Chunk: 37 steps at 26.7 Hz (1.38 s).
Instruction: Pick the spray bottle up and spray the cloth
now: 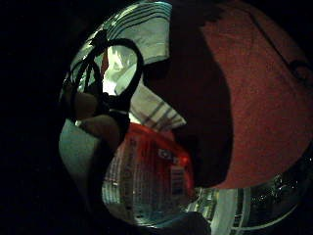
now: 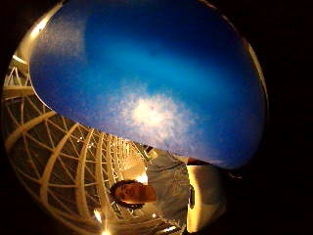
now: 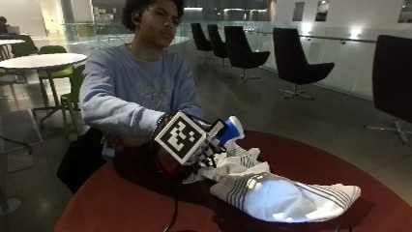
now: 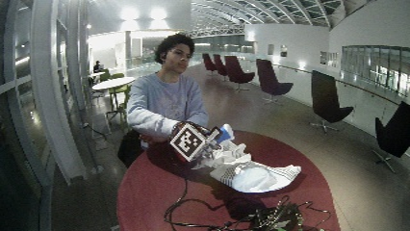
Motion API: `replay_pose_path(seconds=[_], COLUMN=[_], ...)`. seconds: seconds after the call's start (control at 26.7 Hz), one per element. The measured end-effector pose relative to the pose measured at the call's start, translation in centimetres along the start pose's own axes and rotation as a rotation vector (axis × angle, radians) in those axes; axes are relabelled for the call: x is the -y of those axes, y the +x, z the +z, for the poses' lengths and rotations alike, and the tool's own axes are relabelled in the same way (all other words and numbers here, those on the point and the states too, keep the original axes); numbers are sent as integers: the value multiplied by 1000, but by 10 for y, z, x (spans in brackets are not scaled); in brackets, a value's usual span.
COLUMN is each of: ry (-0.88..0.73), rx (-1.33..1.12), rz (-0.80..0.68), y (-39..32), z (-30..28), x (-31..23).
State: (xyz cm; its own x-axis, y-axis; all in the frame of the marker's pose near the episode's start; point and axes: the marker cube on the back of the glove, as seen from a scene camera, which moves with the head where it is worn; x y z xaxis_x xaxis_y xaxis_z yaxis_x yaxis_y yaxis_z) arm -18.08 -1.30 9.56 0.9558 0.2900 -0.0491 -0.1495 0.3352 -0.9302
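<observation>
On the red table (image 3: 309, 159), striped cloth (image 3: 283, 193); black chairs (image 3: 296, 63) behind

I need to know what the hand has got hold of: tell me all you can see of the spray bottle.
The spray bottle has a blue top and a clear body with a red label. It is held up off the red table, beside the white striped cloth, in the grip of the gloved right hand. Its nozzle is hidden.
</observation>
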Motion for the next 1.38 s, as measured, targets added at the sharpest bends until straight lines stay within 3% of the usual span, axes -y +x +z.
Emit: replay_pose_path(seconds=[1.09,1.38], ry=[-41,22], rx=[-16,26], rz=[10,-188], y=[-3,-30], z=[10,30], x=[-2,-18])
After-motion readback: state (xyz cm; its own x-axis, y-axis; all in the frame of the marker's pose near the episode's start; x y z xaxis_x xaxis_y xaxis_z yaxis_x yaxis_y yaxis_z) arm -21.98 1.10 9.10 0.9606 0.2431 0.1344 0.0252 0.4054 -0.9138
